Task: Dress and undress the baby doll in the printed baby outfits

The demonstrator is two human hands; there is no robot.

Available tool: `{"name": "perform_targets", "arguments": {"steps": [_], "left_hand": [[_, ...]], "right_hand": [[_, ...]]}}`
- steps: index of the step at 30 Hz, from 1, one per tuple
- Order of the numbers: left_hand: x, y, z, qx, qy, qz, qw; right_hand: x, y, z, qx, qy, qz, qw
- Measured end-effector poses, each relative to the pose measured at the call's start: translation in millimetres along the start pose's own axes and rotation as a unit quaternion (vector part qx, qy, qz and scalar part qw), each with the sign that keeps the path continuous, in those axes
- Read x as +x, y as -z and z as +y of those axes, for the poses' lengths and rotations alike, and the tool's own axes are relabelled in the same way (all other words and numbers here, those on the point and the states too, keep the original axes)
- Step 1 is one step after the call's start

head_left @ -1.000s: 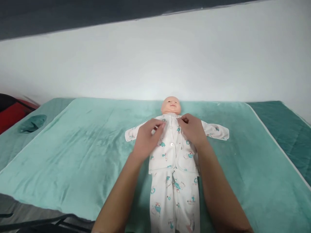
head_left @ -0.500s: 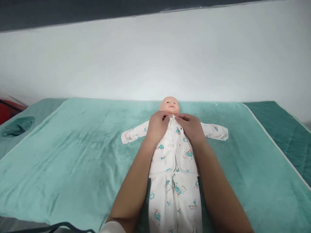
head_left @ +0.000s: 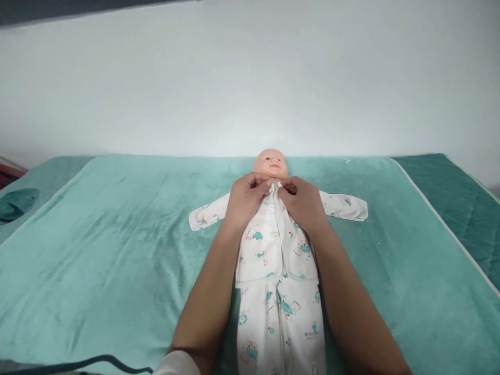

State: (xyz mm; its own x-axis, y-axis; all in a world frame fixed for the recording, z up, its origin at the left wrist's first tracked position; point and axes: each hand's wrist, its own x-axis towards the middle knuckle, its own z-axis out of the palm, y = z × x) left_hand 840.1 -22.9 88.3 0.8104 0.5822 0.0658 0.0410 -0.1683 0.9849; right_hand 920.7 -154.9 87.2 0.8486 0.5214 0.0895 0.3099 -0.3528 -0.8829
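Observation:
A baby doll (head_left: 270,160) lies on its back, its sleeves spread to both sides. It is dressed in a white baby jacket (head_left: 260,250) with teal animal prints and matching trousers (head_left: 260,323). At the neckline my left hand (head_left: 248,200) pinches the jacket's left front edge between thumb and fingers. My right hand (head_left: 302,203) grips the right front edge just beside it. The two edges lie close together below the chin; lower down, the front hangs loose with buttons or snaps showing. My fingers hide the fastening at the collar.
The doll rests on a teal plush blanket (head_left: 117,250) with pale piping. Darker quilted cloth (head_left: 437,192) shows at the right. Behind rises a white wall (head_left: 250,78). A dark cable (head_left: 97,359) crosses the lower left, and a red item (head_left: 10,174) sits at the far left.
The view has tilted slightly. Both hands stay at the collar; the fingers have shifted a little, and the jacket's front edges at the neck are pulled up into a small gathered fold.

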Motion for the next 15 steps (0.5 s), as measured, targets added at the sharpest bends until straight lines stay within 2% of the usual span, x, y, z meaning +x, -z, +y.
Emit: {"name": "perform_targets", "arguments": {"steps": [5,9,15], "left_hand": [[-1.0,-1.0,0.6,-0.003,-0.009,-0.016,1.0],[0.1,-1.7,-1.6,-0.005,-0.002,-0.015,1.0],[1.4,-3.0,-6.4,-0.003,-0.038,-0.023,0.999]], "right_hand": [[3.6,0.6,8.4,0.085,-0.014,-0.034,0.996],[4.4,-0.1,13.4,0.176,-0.006,-0.033,0.984],[3.8,-0.4,14.2,0.205,-0.016,-0.067,0.976]]}}
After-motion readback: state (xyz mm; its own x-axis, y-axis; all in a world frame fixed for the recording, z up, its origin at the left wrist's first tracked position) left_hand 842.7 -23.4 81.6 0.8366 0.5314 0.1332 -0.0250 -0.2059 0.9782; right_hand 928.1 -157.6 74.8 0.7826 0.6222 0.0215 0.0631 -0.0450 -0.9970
